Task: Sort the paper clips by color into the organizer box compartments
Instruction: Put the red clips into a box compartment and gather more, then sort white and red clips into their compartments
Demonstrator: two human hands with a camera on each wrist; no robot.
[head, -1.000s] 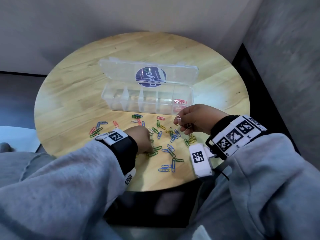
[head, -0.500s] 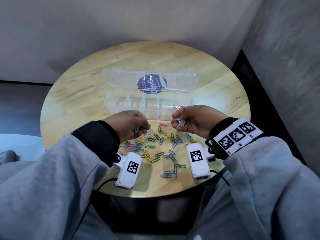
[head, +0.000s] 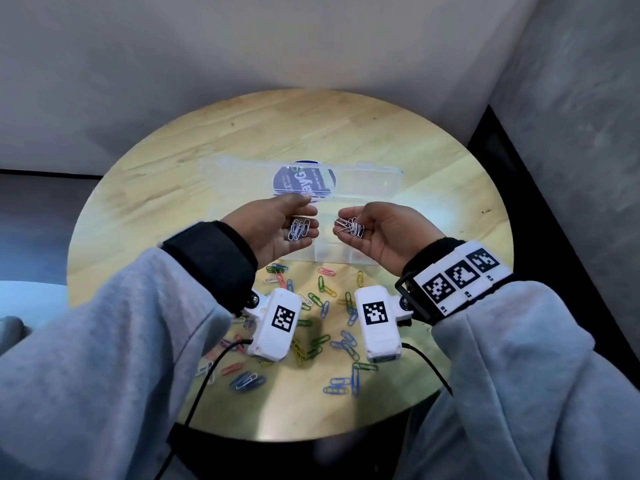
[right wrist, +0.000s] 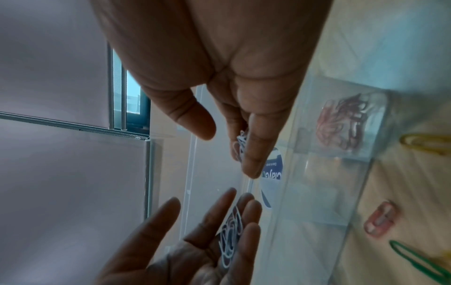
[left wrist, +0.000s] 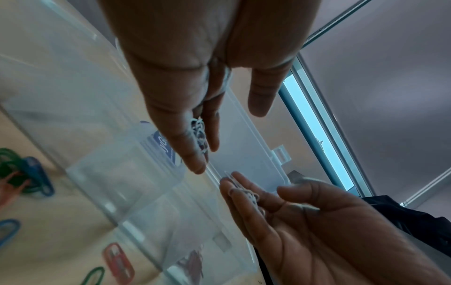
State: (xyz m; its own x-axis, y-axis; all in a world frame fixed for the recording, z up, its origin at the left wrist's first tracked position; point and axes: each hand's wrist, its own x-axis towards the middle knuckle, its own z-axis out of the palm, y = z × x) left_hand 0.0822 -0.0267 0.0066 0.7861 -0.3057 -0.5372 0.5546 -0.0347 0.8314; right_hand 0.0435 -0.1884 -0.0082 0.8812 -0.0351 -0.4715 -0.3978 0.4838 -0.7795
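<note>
The left hand [head: 277, 230] is turned palm up, its grip slack: the fingers [head: 304, 221] lie nearly straight and a small bunch of white paper clips [head: 298, 229] rests loose across them, cradled rather than pinched. The right hand [head: 384, 233] faces it, also palm up with fingers [right wrist: 253, 154] only lightly bent, and a second bunch of white clips [head: 350, 226] lies on those fingers near the tips; the thumb [right wrist: 195, 123] stands clear of the clips in the right wrist view. The two sets of fingertips point at each other with a narrow gap between them.

Directly beneath and just beyond both hands sits the clear organizer box [head: 363, 256], its lid [head: 367, 181] swung open away from the person, with a round blue label [head: 301, 183] showing on the lid between the two hands. In the right wrist view one compartment off to the right hand's outer side holds a heap of red clips [right wrist: 341, 125].

Nearer the person than the hands, under the wrists and the two white wrist cameras [head: 377, 323], the remaining loose clips [head: 322, 327] in green, blue, yellow, red and pink lie scattered on the round wooden worktop [head: 138, 209]. Grey sleeves [head: 104, 358] cover both forearms.
</note>
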